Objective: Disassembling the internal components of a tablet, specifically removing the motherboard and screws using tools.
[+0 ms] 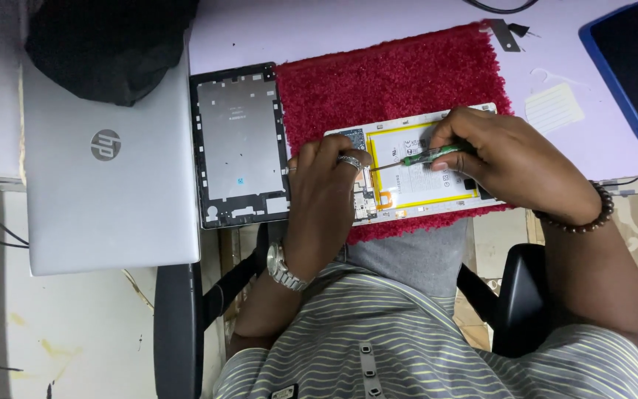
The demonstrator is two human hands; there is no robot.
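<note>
My left hand [326,188] covers one end of the open tablet [415,159], so I can't see the parts under it. My right hand [500,159] hides most of the green screwdriver [426,155], and its tip is too small to see. The blue phone [633,70] is cut off by the picture's edge.

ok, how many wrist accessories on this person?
2: a metal watch on the left wrist, a brown bead bracelet on the right. Sleeves hide nothing more.
</note>
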